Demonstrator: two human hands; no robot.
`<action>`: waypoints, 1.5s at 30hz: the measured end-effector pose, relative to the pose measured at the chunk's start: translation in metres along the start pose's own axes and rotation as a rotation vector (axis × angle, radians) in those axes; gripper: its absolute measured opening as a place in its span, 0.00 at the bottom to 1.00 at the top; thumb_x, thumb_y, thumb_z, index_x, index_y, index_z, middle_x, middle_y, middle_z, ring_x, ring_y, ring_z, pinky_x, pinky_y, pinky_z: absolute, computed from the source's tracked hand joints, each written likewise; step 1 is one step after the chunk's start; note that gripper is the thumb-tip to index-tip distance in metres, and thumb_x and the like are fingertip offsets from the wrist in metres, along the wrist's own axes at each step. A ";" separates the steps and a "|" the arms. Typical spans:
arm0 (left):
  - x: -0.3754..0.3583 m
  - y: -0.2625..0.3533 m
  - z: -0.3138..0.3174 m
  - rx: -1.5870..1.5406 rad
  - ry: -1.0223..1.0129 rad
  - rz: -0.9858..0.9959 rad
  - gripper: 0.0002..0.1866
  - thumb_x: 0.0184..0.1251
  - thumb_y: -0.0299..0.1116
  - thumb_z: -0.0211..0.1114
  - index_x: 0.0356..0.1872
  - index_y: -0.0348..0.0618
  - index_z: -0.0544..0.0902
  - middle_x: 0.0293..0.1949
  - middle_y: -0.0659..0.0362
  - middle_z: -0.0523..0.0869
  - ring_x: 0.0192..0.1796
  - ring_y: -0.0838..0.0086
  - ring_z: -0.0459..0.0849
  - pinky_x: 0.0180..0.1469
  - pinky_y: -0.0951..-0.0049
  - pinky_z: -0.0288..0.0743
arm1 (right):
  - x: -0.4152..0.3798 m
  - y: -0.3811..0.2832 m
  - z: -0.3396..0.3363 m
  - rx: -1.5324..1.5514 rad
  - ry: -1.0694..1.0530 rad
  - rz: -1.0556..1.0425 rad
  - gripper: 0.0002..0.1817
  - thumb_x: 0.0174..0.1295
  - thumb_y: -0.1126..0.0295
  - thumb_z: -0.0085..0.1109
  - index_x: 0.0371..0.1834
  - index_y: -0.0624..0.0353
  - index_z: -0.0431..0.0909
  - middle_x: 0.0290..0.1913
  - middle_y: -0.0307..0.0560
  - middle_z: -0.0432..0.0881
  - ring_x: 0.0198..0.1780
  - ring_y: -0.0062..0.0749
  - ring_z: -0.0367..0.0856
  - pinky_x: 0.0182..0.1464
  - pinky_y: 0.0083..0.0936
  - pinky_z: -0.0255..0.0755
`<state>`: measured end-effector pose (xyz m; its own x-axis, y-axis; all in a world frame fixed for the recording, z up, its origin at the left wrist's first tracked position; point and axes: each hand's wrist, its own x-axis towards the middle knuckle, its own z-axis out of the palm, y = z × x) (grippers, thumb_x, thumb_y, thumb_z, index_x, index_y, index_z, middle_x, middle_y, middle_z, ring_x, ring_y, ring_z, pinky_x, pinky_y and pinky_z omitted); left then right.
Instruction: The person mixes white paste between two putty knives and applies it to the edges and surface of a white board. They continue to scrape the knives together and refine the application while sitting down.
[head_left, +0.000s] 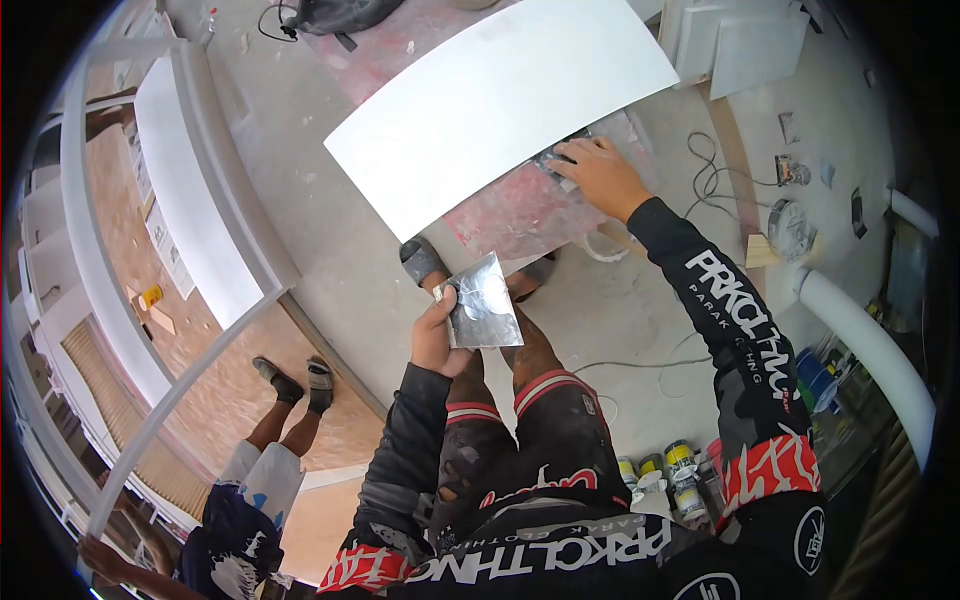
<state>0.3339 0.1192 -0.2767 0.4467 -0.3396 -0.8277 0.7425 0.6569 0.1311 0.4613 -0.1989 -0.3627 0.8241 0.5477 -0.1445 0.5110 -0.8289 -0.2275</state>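
Observation:
My left hand [437, 338] is closed on the edge of a shiny, square metal plate [487, 308], held flat in front of my legs, thumb on top. Ahead and to the right, my right hand [606, 178] reaches to the near edge of a large white panel [500, 105]. Its fingers curl over a small dark object [556, 160] beside that edge, whose kind I cannot make out. Under the panel lies a red, dust-covered sheet [510, 212].
Another person [255, 490] stands at the left beyond a pale frame [190, 375]. Paint cans [680, 458] stand near my right side. A cable [712, 180] loops across the floor at the right. White boards [758, 55] lean at the back right; a dark bag [345, 15] lies beyond the panel.

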 end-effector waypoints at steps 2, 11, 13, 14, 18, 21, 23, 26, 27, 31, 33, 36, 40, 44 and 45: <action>0.002 0.003 0.006 0.023 -0.088 -0.035 0.23 0.74 0.45 0.55 0.60 0.39 0.72 0.52 0.52 0.84 0.51 0.59 0.85 0.53 0.54 0.79 | 0.007 0.004 -0.014 -0.017 -0.060 0.000 0.21 0.60 0.75 0.52 0.56 0.45 0.80 0.58 0.39 0.79 0.61 0.34 0.74 0.64 0.35 0.62; 0.001 -0.014 0.037 -0.206 -0.226 -0.048 0.21 0.75 0.42 0.54 0.60 0.40 0.72 0.52 0.53 0.84 0.52 0.59 0.85 0.55 0.53 0.80 | -0.092 -0.098 -0.171 0.520 0.268 0.107 0.35 0.43 0.88 0.51 0.59 0.52 0.77 0.63 0.52 0.76 0.64 0.51 0.73 0.67 0.46 0.62; -0.008 -0.024 0.059 -0.230 -0.233 -0.051 0.20 0.75 0.42 0.54 0.60 0.40 0.73 0.50 0.54 0.85 0.51 0.61 0.86 0.54 0.54 0.80 | -0.120 -0.141 -0.176 0.660 0.420 0.077 0.34 0.42 0.89 0.49 0.58 0.54 0.77 0.64 0.57 0.74 0.66 0.59 0.71 0.69 0.49 0.62; -0.016 -0.030 0.066 -0.237 -0.301 -0.113 0.20 0.75 0.42 0.55 0.59 0.40 0.74 0.50 0.54 0.85 0.51 0.62 0.86 0.54 0.55 0.80 | -0.133 -0.162 -0.173 0.731 0.504 0.044 0.34 0.42 0.90 0.49 0.56 0.55 0.77 0.64 0.59 0.73 0.67 0.62 0.69 0.70 0.51 0.61; -0.051 -0.037 0.081 -0.132 -0.376 -0.180 0.17 0.74 0.41 0.57 0.56 0.41 0.76 0.47 0.57 0.86 0.48 0.66 0.87 0.51 0.60 0.81 | -0.167 -0.208 -0.168 0.646 0.446 0.074 0.33 0.43 0.90 0.49 0.57 0.55 0.77 0.63 0.58 0.72 0.69 0.63 0.66 0.71 0.53 0.59; -0.089 -0.026 0.085 -0.084 -0.391 -0.162 0.18 0.74 0.42 0.57 0.55 0.40 0.76 0.46 0.57 0.85 0.46 0.67 0.87 0.49 0.64 0.81 | -0.204 -0.208 -0.171 0.380 0.029 0.179 0.33 0.46 0.88 0.51 0.59 0.53 0.78 0.61 0.58 0.72 0.68 0.61 0.66 0.69 0.48 0.62; -0.109 -0.019 0.089 0.181 -0.443 0.173 0.20 0.75 0.45 0.55 0.55 0.39 0.77 0.47 0.57 0.85 0.49 0.69 0.85 0.52 0.68 0.78 | -0.232 -0.217 -0.170 0.582 0.084 0.341 0.26 0.53 0.85 0.51 0.57 0.58 0.78 0.60 0.56 0.75 0.64 0.55 0.72 0.65 0.49 0.68; -0.162 -0.026 0.094 0.661 -0.586 0.707 0.24 0.77 0.48 0.53 0.59 0.37 0.76 0.55 0.50 0.83 0.58 0.61 0.81 0.59 0.66 0.72 | -0.248 -0.245 -0.196 1.961 0.541 1.042 0.22 0.55 0.81 0.49 0.56 0.62 0.75 0.59 0.57 0.77 0.61 0.48 0.78 0.60 0.43 0.75; -0.181 -0.029 0.098 0.904 -0.697 1.099 0.25 0.77 0.48 0.53 0.60 0.37 0.75 0.58 0.47 0.81 0.61 0.56 0.79 0.61 0.63 0.71 | -0.250 -0.257 -0.211 1.951 0.561 1.022 0.22 0.55 0.81 0.49 0.56 0.62 0.75 0.59 0.57 0.77 0.61 0.48 0.78 0.60 0.43 0.75; -0.248 -0.040 0.103 1.551 -0.869 1.779 0.21 0.65 0.47 0.63 0.59 0.64 0.79 0.67 0.55 0.76 0.69 0.53 0.71 0.67 0.48 0.61 | -0.254 -0.321 -0.267 2.564 0.505 0.938 0.17 0.64 0.68 0.47 0.54 0.62 0.76 0.45 0.50 0.85 0.39 0.41 0.87 0.37 0.36 0.84; -0.275 -0.057 0.093 1.545 -0.856 1.789 0.24 0.57 0.44 0.67 0.58 0.68 0.80 0.67 0.62 0.76 0.71 0.56 0.70 0.68 0.48 0.59 | -0.264 -0.342 -0.284 2.534 0.451 0.735 0.19 0.66 0.66 0.46 0.56 0.62 0.75 0.45 0.49 0.84 0.39 0.39 0.86 0.36 0.37 0.84; -0.317 -0.055 0.084 1.674 -0.807 1.849 0.23 0.56 0.42 0.68 0.56 0.66 0.81 0.66 0.61 0.77 0.69 0.59 0.72 0.68 0.48 0.60 | -0.287 -0.342 -0.301 2.803 0.420 0.542 0.20 0.66 0.64 0.48 0.59 0.60 0.73 0.48 0.48 0.84 0.43 0.38 0.86 0.39 0.37 0.82; -0.315 -0.078 0.053 1.747 -0.939 1.626 0.27 0.53 0.36 0.70 0.58 0.63 0.79 0.61 0.65 0.80 0.63 0.63 0.77 0.59 0.58 0.74 | -0.314 -0.355 -0.351 2.510 0.728 0.110 0.20 0.65 0.68 0.51 0.58 0.64 0.73 0.50 0.52 0.83 0.49 0.44 0.84 0.51 0.41 0.80; -0.314 -0.118 0.055 0.875 -0.331 0.703 0.16 0.74 0.39 0.56 0.56 0.44 0.78 0.51 0.56 0.85 0.49 0.62 0.86 0.52 0.63 0.82 | -0.338 -0.382 -0.362 1.395 0.952 -0.019 0.20 0.60 0.82 0.54 0.57 0.62 0.75 0.58 0.57 0.77 0.61 0.52 0.77 0.65 0.50 0.69; -0.316 -0.124 0.061 0.893 -0.335 0.704 0.16 0.74 0.39 0.56 0.56 0.44 0.78 0.51 0.56 0.85 0.49 0.62 0.86 0.52 0.63 0.82 | -0.346 -0.385 -0.361 0.783 0.811 -0.129 0.22 0.59 0.84 0.54 0.57 0.60 0.76 0.60 0.58 0.75 0.64 0.53 0.75 0.68 0.51 0.65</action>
<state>0.1311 0.1040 0.0018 0.9063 -0.3377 -0.2540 0.3068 0.1126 0.9451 0.0670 -0.1101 0.1223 0.8373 0.1522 0.5251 0.5446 -0.3167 -0.7766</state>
